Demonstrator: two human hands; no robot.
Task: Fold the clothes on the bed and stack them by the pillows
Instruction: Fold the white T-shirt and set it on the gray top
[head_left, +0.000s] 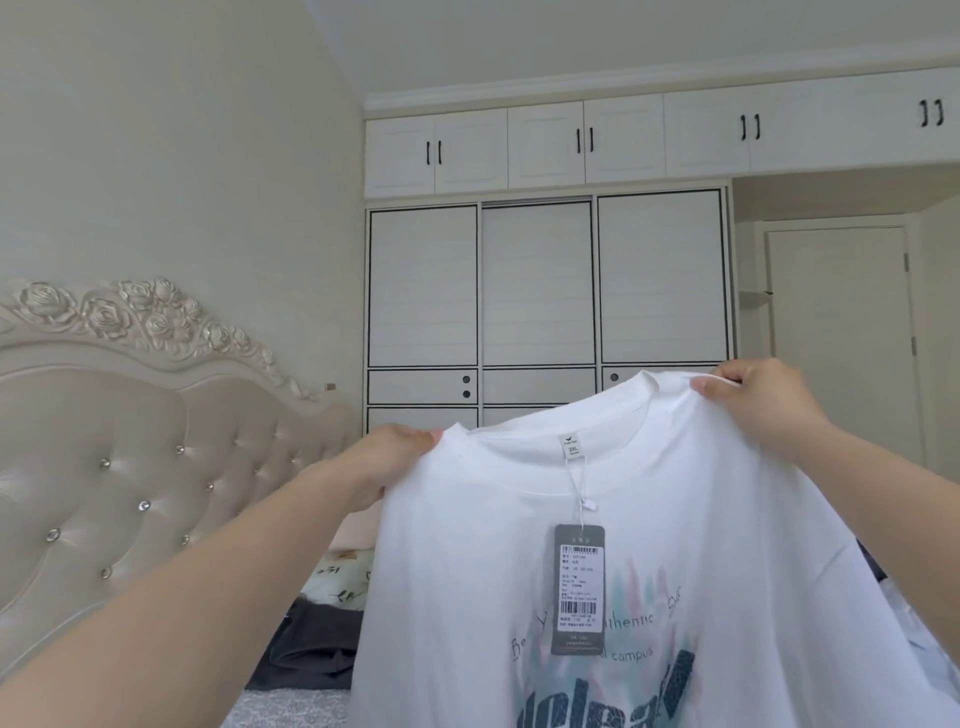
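White T-shirt (649, 519) held up in the air, pinched at each shoulder: left hand (387, 460), right hand (761, 397). Grey tag (579, 590) hangs from the collar. Below left: bed (291, 709), tufted headboard (130, 467), floral pillow (340, 582). Behind: white wardrobe (540, 286).

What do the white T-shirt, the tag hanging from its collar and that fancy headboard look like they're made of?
White T-shirt: soft knit fabric, probably cotton; it drapes and creases where the left hand and right hand hold it up.
Hang tag: stiff grey card with a printed white barcode label; it hangs flat.
Headboard: glossy tufted padding, likely faux leather, with shiny studs and a carved, painted rose frame.
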